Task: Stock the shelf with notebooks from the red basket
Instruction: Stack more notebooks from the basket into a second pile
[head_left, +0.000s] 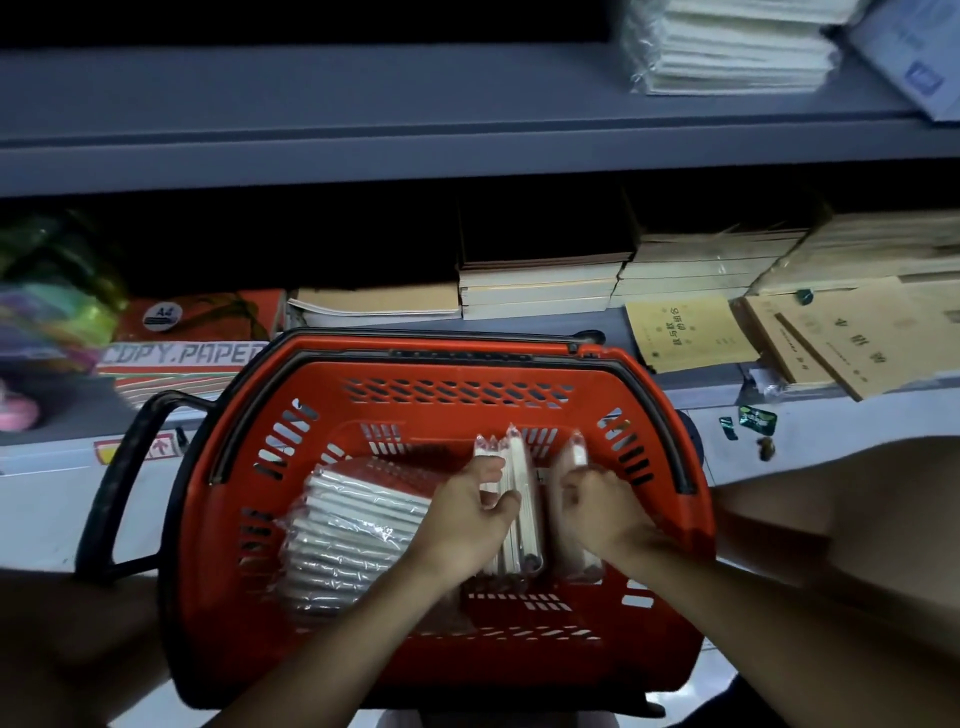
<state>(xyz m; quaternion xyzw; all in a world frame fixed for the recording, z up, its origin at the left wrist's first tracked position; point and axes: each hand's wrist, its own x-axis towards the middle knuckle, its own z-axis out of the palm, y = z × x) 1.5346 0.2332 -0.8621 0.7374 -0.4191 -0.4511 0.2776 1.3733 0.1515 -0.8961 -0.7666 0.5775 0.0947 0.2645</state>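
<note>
From the head camera, both hands reach into the red plastic slotted basket (322, 519), the left hand (470, 512) gripping an upright plastic-wrapped white notebook pack (519, 499), the right hand (597, 506) seemingly curled on another; next, lift them to the grey metal shelf (363, 104); a flat wrapped bundle (353, 540) remains inside.

Head-worn view, steeply downward and close over the red basket (363, 519) (shelf (363, 130) edges just beyond).

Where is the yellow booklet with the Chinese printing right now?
The yellow booklet lies flat on the lower shelf, just beyond the red basket's far right corner, left of the brown booklets.
</note>
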